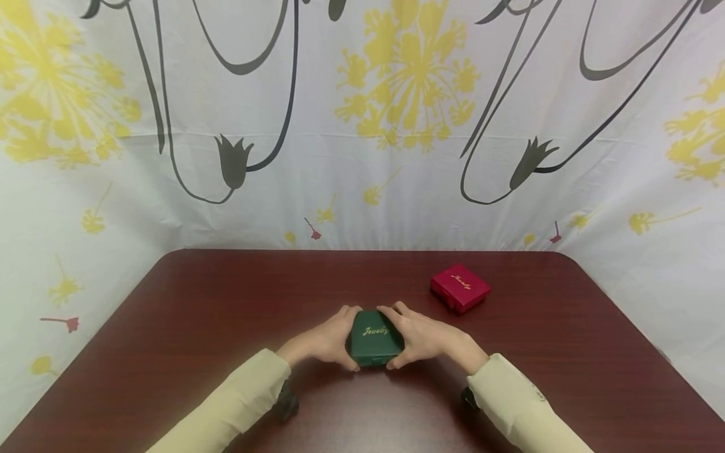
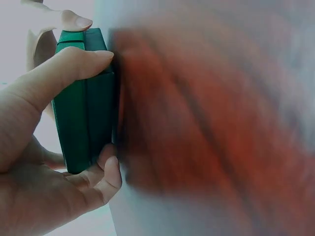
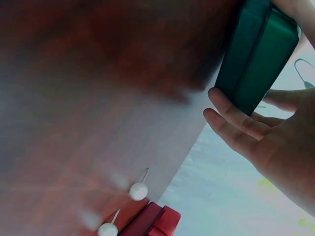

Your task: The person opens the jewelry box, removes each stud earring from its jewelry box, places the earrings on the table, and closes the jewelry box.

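Note:
A green jewelry box [image 1: 374,346], its lid marked "Jewelry" in gold, is closed and close over the tabletop. My left hand [image 1: 330,340] grips its left side, thumb at the near edge and fingers round the far corner. On the right side my right hand [image 1: 421,336] holds it the same way. In the left wrist view, the left thumb lies across the box [image 2: 101,113] near its clasp edge, and a fingertip of the other hand shows beside it. The right wrist view shows right-hand fingers at the box's [image 3: 258,59] far end.
A closed red jewelry box [image 1: 460,287] lies farther back on the right of the dark wooden table [image 1: 255,283]. Near it in the right wrist view are two white balls with thin pins, one ball [image 3: 138,191] farther up. A patterned curtain [image 1: 317,157] hangs behind.

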Tool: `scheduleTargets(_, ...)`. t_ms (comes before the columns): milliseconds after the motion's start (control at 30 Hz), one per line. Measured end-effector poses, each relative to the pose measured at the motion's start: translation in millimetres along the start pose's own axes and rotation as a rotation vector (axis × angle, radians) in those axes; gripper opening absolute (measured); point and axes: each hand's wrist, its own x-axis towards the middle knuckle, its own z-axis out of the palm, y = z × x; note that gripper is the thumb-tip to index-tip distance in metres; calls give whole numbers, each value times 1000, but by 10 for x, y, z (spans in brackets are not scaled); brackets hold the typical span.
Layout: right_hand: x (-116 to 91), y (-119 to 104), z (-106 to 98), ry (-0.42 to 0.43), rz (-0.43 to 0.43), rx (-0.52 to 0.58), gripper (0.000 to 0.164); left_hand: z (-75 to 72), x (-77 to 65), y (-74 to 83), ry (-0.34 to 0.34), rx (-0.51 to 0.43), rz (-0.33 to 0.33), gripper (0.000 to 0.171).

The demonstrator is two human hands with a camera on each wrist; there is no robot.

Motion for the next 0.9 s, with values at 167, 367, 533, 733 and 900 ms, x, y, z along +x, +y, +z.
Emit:
scheduleTargets(167,182,5,-49,-21,25,13,92,-92,39,-123,45,-10,-5,88)
scheduleTargets(367,400,-1,-103,-10,68,22,91,-198,85,-266,99,-22,-72,91)
scheduleTargets(533,562,-42,-91,30,90,28,85,-293,101,-378,159,-21,-123,89)
scheduleTargets(733,748,-47,-46,58,102,-1,76,-373,122,-488,208,-15,-183,89)
scheduleTargets(900,889,-39,-19,101,106,0,71,-413,140,-596,228,-1,-224,93)
